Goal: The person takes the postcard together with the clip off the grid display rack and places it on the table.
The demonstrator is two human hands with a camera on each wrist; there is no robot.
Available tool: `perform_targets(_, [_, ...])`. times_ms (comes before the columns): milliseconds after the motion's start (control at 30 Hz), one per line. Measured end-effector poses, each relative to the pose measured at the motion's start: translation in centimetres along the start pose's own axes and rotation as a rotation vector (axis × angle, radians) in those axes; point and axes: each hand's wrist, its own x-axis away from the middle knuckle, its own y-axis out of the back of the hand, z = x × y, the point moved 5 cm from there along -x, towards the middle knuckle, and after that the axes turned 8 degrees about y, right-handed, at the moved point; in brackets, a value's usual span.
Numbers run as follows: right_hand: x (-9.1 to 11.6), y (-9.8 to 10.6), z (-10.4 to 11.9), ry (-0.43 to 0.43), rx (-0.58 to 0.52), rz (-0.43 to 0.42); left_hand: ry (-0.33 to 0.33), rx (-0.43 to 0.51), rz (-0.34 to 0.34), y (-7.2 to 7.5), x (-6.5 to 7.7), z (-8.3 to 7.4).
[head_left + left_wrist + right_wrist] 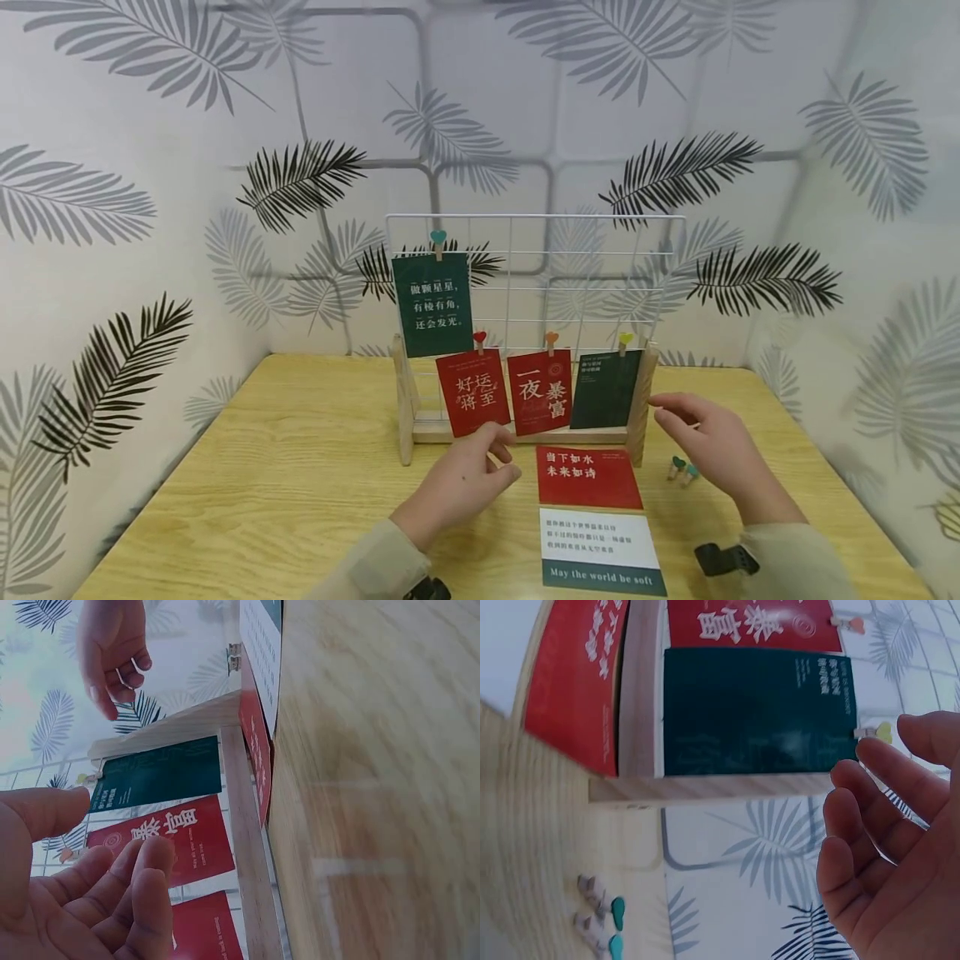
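A white wire grid rack (525, 215) on a wooden stand carries several clipped cards. At upper left hangs a dark green card (435, 304) under a teal heart clothespin (438, 243). Along the lower row are a tilted red card (474, 393), a second red card (540, 393) and another dark green card (604, 390) with a yellow heart clothespin (625, 340). My left hand (468, 479), fingers loosely bent, hovers before the red cards and holds nothing. To the right of the stand my right hand (705, 442) is raised, fingers relaxed, also holding nothing.
In front of the rack, a red card (588, 479) and a white-and-green card (600, 546) lie on the wooden table (300, 467). Two small clothespins with green and teal hearts (682, 469) lie right of them. Leaf-patterned walls stand behind and at both sides.
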Motion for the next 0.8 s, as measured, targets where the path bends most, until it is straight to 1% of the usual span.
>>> perform_targets(133, [-0.3,0.1,1.6,0.037,-0.009,-0.019,0.003,0.022,-0.023,0.6,-0.1,0.2])
perform_targets(267, [-0.7,-0.3,3.0,0.080,-0.037,-0.028,-0.019,0.009,-0.051,1.2,-0.2,0.4])
perform_targets(467, [-1.0,-1.2,4.1,0.125,-0.041,-0.019,-0.046,-0.008,-0.080,1.8,0.1,0.7])
perform_targets(633, [-1.5,-0.9,5.0,0.144,-0.029,-0.031,-0.080,0.011,-0.099,2.4,0.1,0.5])
perform_targets(800, [-2.1,-0.7,6.0,0.165,-0.004,-0.029,-0.088,0.014,-0.119,3.0,0.2,0.3])
